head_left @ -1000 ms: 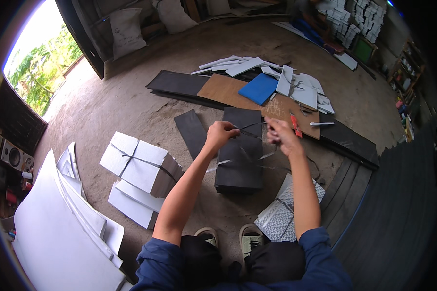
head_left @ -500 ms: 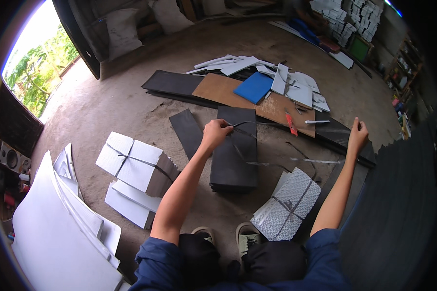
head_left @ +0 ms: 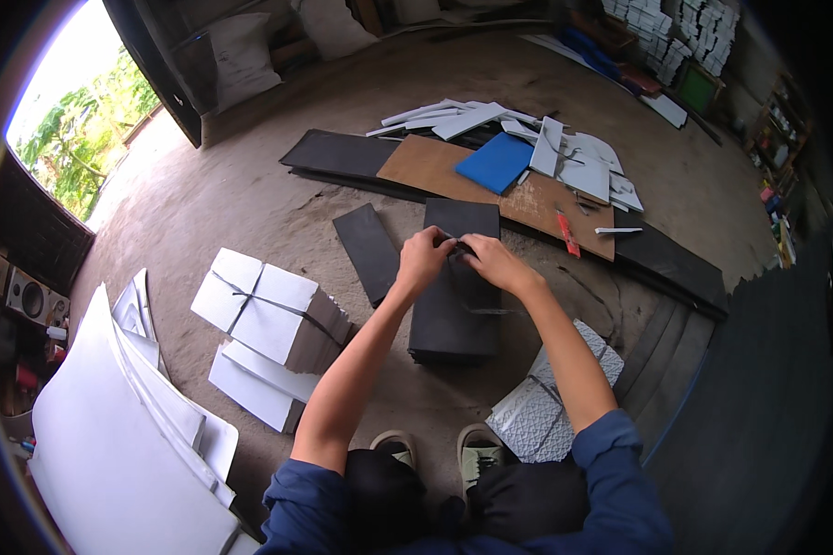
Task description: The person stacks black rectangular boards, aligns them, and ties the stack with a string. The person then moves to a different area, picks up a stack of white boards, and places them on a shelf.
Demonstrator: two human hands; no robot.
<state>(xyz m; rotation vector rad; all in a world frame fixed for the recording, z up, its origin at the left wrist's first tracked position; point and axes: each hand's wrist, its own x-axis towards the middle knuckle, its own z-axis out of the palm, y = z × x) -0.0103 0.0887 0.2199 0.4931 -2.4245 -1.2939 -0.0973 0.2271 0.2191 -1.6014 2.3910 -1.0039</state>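
Note:
A stack of black rectangular sheets [head_left: 454,328] lies on the floor in front of me. Over its upper part my left hand [head_left: 423,261] and my right hand [head_left: 500,263] meet, fingers closed in a pinch. Between them is a thin dark strap [head_left: 453,246], partly hidden by the fingers. A loose length of it trails across the stack below my right hand. To the left stands a bundle of white blocks [head_left: 267,296] tied crosswise with dark strap. A textured white bundle [head_left: 551,407], also tied, lies under my right forearm.
Beyond the stack, a brown board [head_left: 426,166] on long black sheets carries a blue panel [head_left: 500,163], white offcuts [head_left: 472,120] and a red cutter [head_left: 567,233]. A narrow black piece [head_left: 367,250] lies left of the stack. Large white sheets [head_left: 111,416] curve up at lower left.
My right hand has come in from the far right to meet my left hand over the black stack, bringing the strap with it. My left hand stays near the same spot.

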